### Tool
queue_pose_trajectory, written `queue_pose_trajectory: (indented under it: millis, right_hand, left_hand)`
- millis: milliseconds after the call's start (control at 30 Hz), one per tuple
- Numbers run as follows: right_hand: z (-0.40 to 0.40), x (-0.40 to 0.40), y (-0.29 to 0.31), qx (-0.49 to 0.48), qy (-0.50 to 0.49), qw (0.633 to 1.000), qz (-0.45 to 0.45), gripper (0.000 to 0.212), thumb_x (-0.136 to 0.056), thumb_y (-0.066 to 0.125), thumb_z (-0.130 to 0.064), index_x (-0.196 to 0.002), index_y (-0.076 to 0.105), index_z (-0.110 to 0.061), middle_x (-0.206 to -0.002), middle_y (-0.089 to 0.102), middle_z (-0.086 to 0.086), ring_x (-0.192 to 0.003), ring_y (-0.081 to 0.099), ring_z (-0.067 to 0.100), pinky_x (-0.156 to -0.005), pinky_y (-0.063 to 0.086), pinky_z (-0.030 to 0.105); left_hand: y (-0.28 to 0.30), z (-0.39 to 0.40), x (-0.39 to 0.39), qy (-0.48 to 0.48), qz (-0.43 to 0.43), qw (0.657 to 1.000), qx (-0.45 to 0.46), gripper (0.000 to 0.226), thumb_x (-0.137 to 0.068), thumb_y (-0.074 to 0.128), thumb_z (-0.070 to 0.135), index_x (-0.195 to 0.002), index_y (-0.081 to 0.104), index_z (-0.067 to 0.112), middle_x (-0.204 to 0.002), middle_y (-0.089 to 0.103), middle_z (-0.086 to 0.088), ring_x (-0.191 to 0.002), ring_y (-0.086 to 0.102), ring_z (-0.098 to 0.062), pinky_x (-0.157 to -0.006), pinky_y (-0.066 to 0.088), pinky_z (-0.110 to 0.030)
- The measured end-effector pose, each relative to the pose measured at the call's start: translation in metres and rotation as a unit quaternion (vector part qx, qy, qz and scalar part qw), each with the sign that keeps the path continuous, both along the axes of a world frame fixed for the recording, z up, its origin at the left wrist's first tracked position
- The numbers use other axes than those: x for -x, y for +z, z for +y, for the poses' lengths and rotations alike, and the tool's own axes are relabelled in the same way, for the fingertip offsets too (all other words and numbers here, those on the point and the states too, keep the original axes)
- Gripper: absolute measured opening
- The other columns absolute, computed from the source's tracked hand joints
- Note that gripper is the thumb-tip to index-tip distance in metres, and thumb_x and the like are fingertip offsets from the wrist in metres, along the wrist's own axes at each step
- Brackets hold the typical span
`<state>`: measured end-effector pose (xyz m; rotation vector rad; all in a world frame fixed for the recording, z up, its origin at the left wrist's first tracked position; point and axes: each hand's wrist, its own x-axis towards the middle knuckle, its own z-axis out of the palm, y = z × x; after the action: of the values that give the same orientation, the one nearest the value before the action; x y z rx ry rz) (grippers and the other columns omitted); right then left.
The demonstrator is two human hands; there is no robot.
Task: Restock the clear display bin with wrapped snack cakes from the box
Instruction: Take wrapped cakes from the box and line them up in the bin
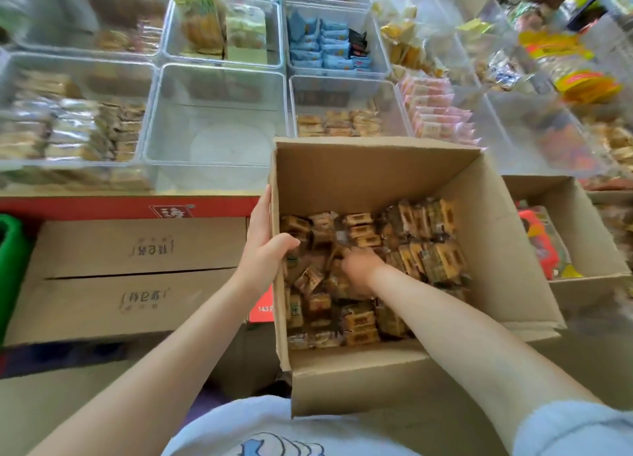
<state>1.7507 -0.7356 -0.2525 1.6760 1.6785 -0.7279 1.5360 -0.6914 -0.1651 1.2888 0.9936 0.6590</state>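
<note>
Our left hand [265, 241] grips the open brown cardboard box's [376, 178] left wall; our right hand [358, 270], fingers curled, grasps brown wrapped snack cakes [363, 231] inside

Open cardboard box [376, 167] holds wrapped brown snack cakes [363, 229].

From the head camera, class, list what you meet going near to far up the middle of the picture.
White shirt → cardboard box → snack cakes → right hand → box's far wall → clear bin of cakes → bin of blue packets.
</note>
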Motion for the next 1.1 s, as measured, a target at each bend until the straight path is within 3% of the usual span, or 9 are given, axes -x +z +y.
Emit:
queue_pose_trajectory:
  millis: [100,200,267,300,433,567,700,833,1100]
  right_hand:
    - [0.016,-0.005,0.027,-0.057,-0.298,0.933,0.192,0.04,-0.092,0.065,-0.034,-0.128,0.059,-0.016,-0.117,0.064,0.002,-0.096,0.063,0.015,-0.077,0.054,0.028]
    - [0.024,-0.005,0.069,-0.099,-0.494,0.759,0.412,0.032,-0.102,0.049,-0.029,-0.126,0.058,-0.011,-0.103,0.073,0.005,-0.084,0.07,0.018,-0.065,0.054,0.026]
    - [0.023,-0.001,0.098,-0.086,-0.53,0.637,0.554,0.032,-0.105,0.039,-0.025,-0.124,0.058,-0.009,-0.1,0.074,0.015,-0.079,0.069,0.025,-0.063,0.053,0.029]
    - [0.022,0.002,0.112,-0.087,-0.518,0.613,0.59,0.033,-0.105,0.037,-0.025,-0.124,0.058,-0.008,-0.097,0.073,0.016,-0.074,0.067,0.025,-0.061,0.05,0.028]
    - [0.025,0.023,0.145,-0.116,-0.454,0.606,0.642,0.035,-0.105,0.044,-0.029,-0.124,0.059,-0.004,-0.097,0.068,0.014,-0.074,0.061,0.022,-0.058,0.046,0.028]
    - [0.036,0.052,0.162,-0.107,-0.422,0.589,0.681,0.033,-0.105,0.047,-0.024,-0.124,0.059,-0.001,-0.098,0.068,0.01,-0.077,0.06,0.016,-0.062,0.047,0.026]
    - [0.058,0.082,0.168,-0.133,-0.395,0.624,0.661,0.032,-0.104,0.052,-0.023,-0.127,0.061,-0.004,-0.103,0.067,0.01,-0.08,0.059,0.018,-0.072,0.051,0.029]
    - [0.088,0.13,0.169,-0.169,-0.39,0.691,0.585,0.028,-0.102,0.056,-0.028,-0.121,0.064,-0.009,-0.09,0.067,0.006,-0.077,0.061,0.022,-0.072,0.053,0.033]
    - [0.199,0.253,0.15,-0.253,-0.438,0.695,0.511,0.022,-0.097,0.064,-0.017,-0.114,0.065,-0.003,-0.08,0.066,0.007,-0.059,0.059,0.015,-0.062,0.053,0.032]
  left_hand:
    - [-0.002,0.002,0.002,-0.016,0.016,1.0,-0.004,0.095,-0.07,0.06,0.042,-0.158,0.023,0.039,-0.158,0.035,0.015,-0.146,0.032,-0.01,-0.122,0.028,-0.055]
    - [0.001,0.004,0.003,-0.02,0.099,0.992,-0.077,0.082,-0.086,0.063,0.036,-0.158,0.023,0.035,-0.16,0.031,0.009,-0.148,0.026,-0.013,-0.122,0.025,-0.058]
    - [0.007,0.008,0.005,-0.027,0.19,0.959,-0.207,0.084,-0.093,0.067,0.036,-0.16,0.016,0.034,-0.167,0.015,0.009,-0.153,0.009,-0.015,-0.127,0.011,-0.049]
    - [0.011,0.01,0.006,-0.04,0.208,0.938,-0.274,0.09,-0.091,0.07,0.042,-0.16,0.012,0.036,-0.168,0.009,0.011,-0.154,0.003,-0.011,-0.126,0.003,-0.039]
    - [0.038,0.021,0.002,-0.101,0.205,0.903,-0.364,0.104,-0.079,0.077,0.057,-0.158,0.013,0.036,-0.166,0.017,0.01,-0.15,0.009,-0.003,-0.113,-0.002,-0.009]
    - [0.054,0.042,0.018,-0.07,0.186,0.911,-0.362,0.093,-0.078,0.08,0.043,-0.155,0.032,0.022,-0.144,0.042,0.004,-0.125,0.041,-0.008,-0.102,0.047,-0.033]
    - [0.058,0.067,0.051,0.002,0.2,0.898,-0.392,0.078,-0.078,0.083,0.036,-0.144,0.049,0.015,-0.131,0.054,0.0,-0.111,0.047,-0.006,-0.081,0.042,-0.022]
    - [0.047,0.096,0.094,0.046,0.201,0.896,-0.393,0.08,-0.076,0.066,0.056,-0.142,0.05,0.013,-0.133,0.055,-0.006,-0.117,0.053,-0.022,-0.09,0.046,-0.034]
    - [0.015,0.181,0.215,0.017,0.247,0.905,-0.345,0.098,-0.079,0.075,0.04,-0.159,0.024,0.015,-0.157,0.036,-0.005,-0.143,0.031,-0.021,-0.116,0.031,-0.039]
